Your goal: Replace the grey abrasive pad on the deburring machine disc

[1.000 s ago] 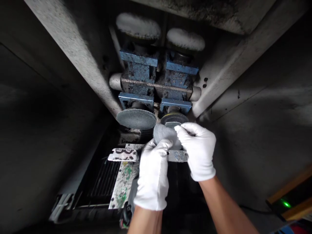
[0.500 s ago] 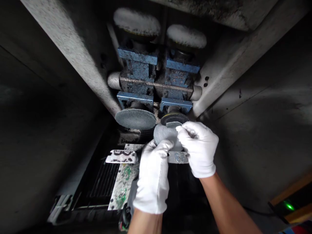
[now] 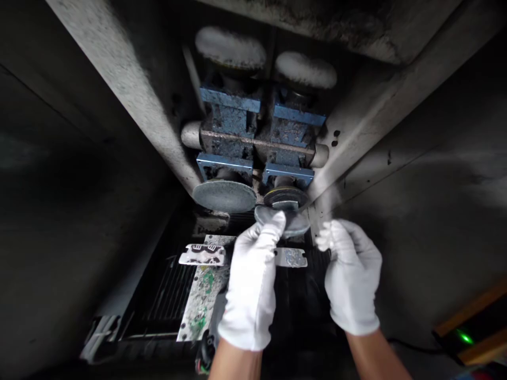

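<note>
In my white-gloved left hand [image 3: 253, 274] is a thin grey sanding disc [image 3: 295, 224], pinched at its near left edge and tilted. Just above it sits a dark round backing pad [image 3: 277, 196] with a yellow rim line; a pale grey patch [image 3: 285, 205] shows on its lower face. My right hand [image 3: 352, 274], also gloved in white, is apart from the disc to its right, with fingers curled together. Whether anything is between them I cannot make out; a pale blur shows just above. Left of the pad, a larger grey disc [image 3: 225, 196] covers its neighbouring spindle.
Blue brackets [image 3: 227, 120] on a horizontal shaft carry two fluffy white pads [image 3: 232, 47] above. Pale frame posts [image 3: 114, 79] flank them. Below are a paint-stained plate [image 3: 202, 301], a patterned holder [image 3: 203, 255] and another holder [image 3: 292, 257]. A green light [image 3: 465, 336] glows at lower right.
My right hand has moved away from the disc, right and down. The disc in my left hand has tipped flatter. The view has shifted slightly.
</note>
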Motion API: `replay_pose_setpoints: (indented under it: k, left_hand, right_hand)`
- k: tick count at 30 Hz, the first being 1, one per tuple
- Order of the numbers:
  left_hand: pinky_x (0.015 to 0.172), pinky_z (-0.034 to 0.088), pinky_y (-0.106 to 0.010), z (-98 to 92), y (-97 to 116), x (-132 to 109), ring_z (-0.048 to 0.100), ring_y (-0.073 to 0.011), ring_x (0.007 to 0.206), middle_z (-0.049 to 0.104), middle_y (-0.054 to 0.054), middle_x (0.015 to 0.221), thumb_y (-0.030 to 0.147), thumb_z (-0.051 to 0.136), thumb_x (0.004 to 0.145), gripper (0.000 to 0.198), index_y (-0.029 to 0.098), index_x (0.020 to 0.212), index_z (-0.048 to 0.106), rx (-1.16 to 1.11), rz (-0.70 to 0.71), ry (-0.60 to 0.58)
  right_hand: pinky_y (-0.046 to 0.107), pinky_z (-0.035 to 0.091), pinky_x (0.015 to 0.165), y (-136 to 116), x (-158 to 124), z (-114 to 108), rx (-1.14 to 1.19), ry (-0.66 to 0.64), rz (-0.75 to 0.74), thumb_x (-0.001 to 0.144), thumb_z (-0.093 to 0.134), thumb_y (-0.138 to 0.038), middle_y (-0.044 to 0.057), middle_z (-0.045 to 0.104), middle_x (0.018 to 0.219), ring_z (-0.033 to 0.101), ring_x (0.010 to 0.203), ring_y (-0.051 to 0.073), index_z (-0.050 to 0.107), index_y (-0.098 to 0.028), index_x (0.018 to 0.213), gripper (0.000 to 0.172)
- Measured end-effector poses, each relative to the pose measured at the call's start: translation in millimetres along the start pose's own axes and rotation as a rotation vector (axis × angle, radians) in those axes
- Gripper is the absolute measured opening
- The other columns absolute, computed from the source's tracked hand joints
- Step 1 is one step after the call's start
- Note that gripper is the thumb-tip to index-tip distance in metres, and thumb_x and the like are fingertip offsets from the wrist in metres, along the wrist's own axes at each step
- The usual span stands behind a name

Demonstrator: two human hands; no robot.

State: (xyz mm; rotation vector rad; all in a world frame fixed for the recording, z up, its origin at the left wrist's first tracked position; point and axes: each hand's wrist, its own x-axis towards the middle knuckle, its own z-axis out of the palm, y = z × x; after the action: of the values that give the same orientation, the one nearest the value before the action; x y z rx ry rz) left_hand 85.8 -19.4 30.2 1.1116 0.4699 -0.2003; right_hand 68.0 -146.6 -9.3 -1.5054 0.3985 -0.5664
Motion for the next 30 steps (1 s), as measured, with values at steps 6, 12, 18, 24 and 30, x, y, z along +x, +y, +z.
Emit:
replay_pose_setpoints:
  k: [6,12,18,24,30]
  left_hand:
    - [0.083,0.052,-0.027,-3.3,-6,5,0.068,-0.0195,0.087,0.076,-0.004,0.094,0.055,0.058,0.091,0.041,0.021,0.104,0.076,-0.064,0.025,-0.126]
    - [0.084,0.051,-0.026,-2.1,-6,9,0.066,-0.0176,0.092,0.075,-0.003,0.099,0.038,0.067,0.088,0.023,0.022,0.103,0.076,-0.067,0.071,-0.172]
    - [0.077,0.051,-0.027,7.4,-4,17,0.067,-0.0182,0.084,0.074,-0.003,0.087,0.044,0.075,0.081,0.028,0.020,0.095,0.076,-0.072,0.041,-0.113]
    - [0.082,0.050,-0.030,10.8,3,23,0.067,-0.0201,0.080,0.074,-0.005,0.082,0.049,0.074,0.079,0.033,0.018,0.089,0.076,0.015,0.004,-0.085]
    - [0.077,0.049,-0.027,0.7,6,-1,0.066,-0.0199,0.082,0.075,-0.004,0.085,0.047,0.069,0.084,0.029,0.019,0.089,0.076,0.092,0.070,-0.012]
  right_hand:
    - [0.024,0.054,0.081,-15,6,-1,-0.094,-0.480,0.072,0.095,0.061,-0.034,0.001,0.075,0.090,0.069,0.085,0.015,0.076,-0.024,0.092,0.018]
    - [0.025,0.054,0.076,-17,21,17,-0.160,-0.488,0.050,0.091,0.066,-0.036,-0.002,0.073,0.082,0.068,0.081,0.016,0.076,-0.025,0.089,0.015]
    - [0.026,0.050,0.066,-12,25,25,-0.225,-0.401,0.038,0.089,0.067,-0.038,-0.002,0.067,0.072,0.064,0.074,0.017,0.074,-0.020,0.082,0.021]
    - [0.023,0.049,0.060,-22,31,25,-0.259,-0.428,0.043,0.089,0.068,-0.040,-0.001,0.070,0.068,0.064,0.066,0.014,0.076,-0.020,0.084,0.023]
    - [0.022,0.044,0.057,-36,28,9,-0.158,-0.340,0.030,0.088,0.069,-0.040,-0.003,0.064,0.059,0.057,0.057,0.011,0.076,-0.022,0.082,0.020]
